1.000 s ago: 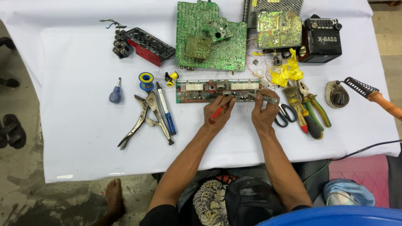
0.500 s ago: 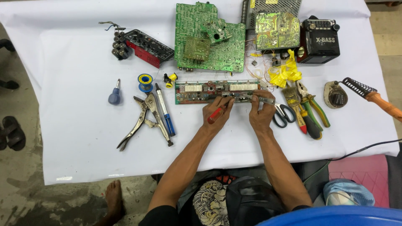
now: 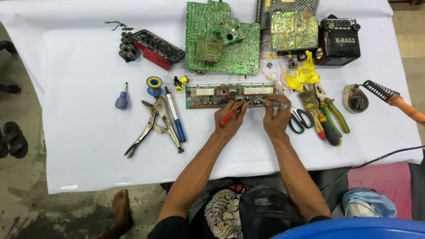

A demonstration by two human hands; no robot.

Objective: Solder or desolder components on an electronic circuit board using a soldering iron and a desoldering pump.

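Observation:
A long narrow circuit board (image 3: pixel 208 94) lies across the middle of the white table cover (image 3: pixel 79 146). My left hand (image 3: pixel 231 117) is closed around a red-handled screwdriver whose tip points at the board's near edge. My right hand (image 3: pixel 275 118) pinches a slim grey metal tool, likely tweezers (image 3: pixel 275 105), lying level at the board's right end. Both hands rest on the cover just in front of the board.
Locking pliers (image 3: pixel 152 126), a blue pen (image 3: pixel 176 116), a solder spool (image 3: pixel 154 85) and a small blue screwdriver (image 3: pixel 122 98) lie to the left. Scissors (image 3: pixel 301 118), pliers (image 3: pixel 330 113), a brush and a soldering iron (image 3: pixel 400 102) lie to the right. Large green boards (image 3: pixel 221 40) and a black radio (image 3: pixel 338 40) sit behind.
Both hands stay at the narrow board with only slight shifts of the fingers. Everything else on the table is unmoved.

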